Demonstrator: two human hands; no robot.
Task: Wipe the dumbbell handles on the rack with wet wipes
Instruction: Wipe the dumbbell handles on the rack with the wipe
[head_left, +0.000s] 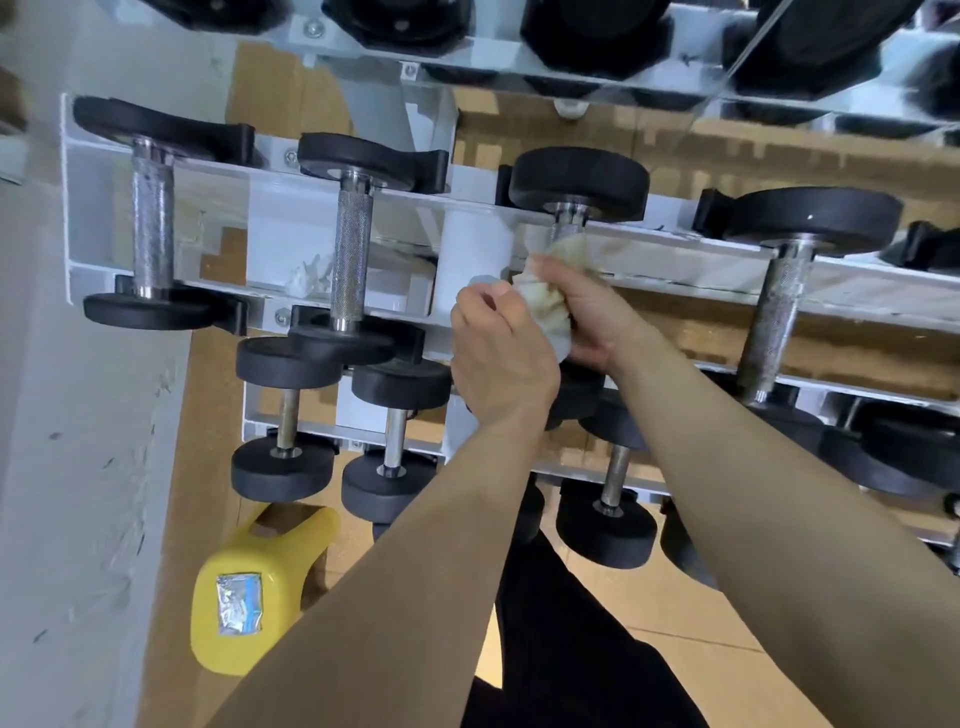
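At frame centre, the right hand (582, 306) wraps its fingers (558, 273) around a crumpled wet wipe (545, 301) on the third dumbbell's handle (569, 224); the left hand (498, 353) pinches the wipe's lower edge.

Two bare forearms, a left hand (501, 358) and right hand (582, 306) without sleeves, gloves or jewellery, above black trousers (561, 649).

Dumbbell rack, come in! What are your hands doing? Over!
Right hand wrapping the wipe round the third dumbbell's handle. Left hand pinching the wipe's edge. Nothing blocking.
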